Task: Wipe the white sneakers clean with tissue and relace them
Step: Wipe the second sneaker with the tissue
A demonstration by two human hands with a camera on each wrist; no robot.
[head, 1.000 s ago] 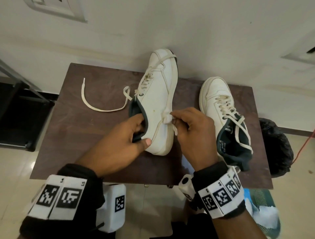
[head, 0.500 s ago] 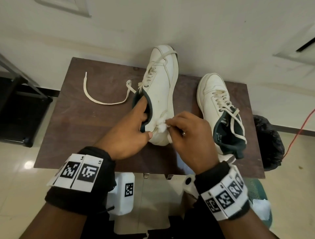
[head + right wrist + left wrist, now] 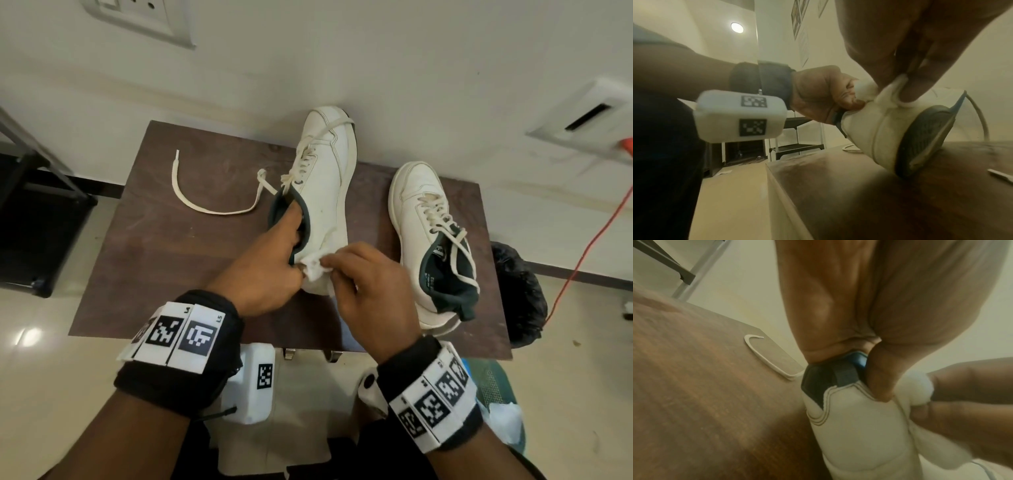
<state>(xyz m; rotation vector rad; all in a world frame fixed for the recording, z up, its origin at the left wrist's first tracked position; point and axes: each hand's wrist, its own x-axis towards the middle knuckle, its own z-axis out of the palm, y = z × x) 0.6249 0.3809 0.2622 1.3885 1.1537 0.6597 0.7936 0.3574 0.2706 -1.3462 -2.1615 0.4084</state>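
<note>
A white sneaker (image 3: 325, 185) lies tipped on its side on the brown table (image 3: 164, 260), its dark sole (image 3: 920, 139) facing right. My left hand (image 3: 270, 267) grips its dark collar (image 3: 830, 376), fingers inside the opening and thumb on the heel. My right hand (image 3: 370, 287) pinches a wad of white tissue (image 3: 317, 267) against the heel, also seen as tissue (image 3: 890, 95) under the fingertips. Its lace (image 3: 212, 202) trails loose to the left. The second white sneaker (image 3: 424, 233) stands upright at the right, laced.
A black bag (image 3: 517, 291) sits off the table's right edge, with an orange cable (image 3: 589, 246) behind it. A green bin (image 3: 496, 394) with white tissue stands on the floor at lower right. A dark rack (image 3: 37, 222) stands left of the table. The wall is just behind the shoes.
My right hand has slid the tissue down the sneaker's side toward the heel. My left thumb has shifted onto the heel next to the tissue. The view has tilted slightly.
</note>
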